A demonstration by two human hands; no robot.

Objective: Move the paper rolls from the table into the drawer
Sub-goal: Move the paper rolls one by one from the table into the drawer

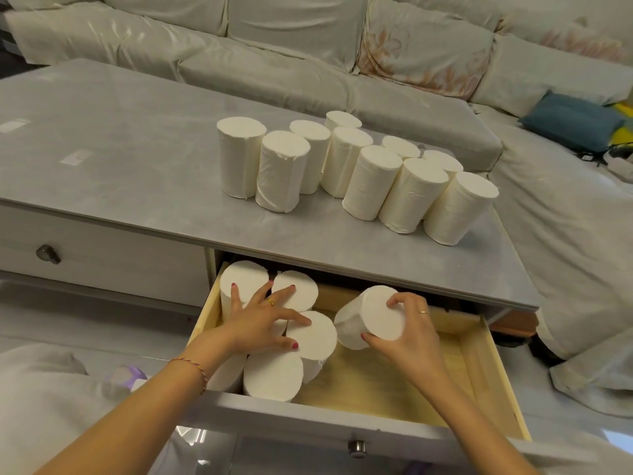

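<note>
We look across a pale grey surface (113, 138) toward a cream sectional sofa (274, 56) wrapping the far side and right; a floral cushion (421, 53) rests on its back; a blue cushion (572, 120) lies at right; glossy light floor (85, 303) below; soft, even light.

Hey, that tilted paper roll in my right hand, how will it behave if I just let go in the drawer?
The tilted paper roll is a cylinder held off upright by the right hand, so it would probably tip and could roll across the bare drawer floor. It looks soft and light, so it is unlikely to be damaged.
</note>
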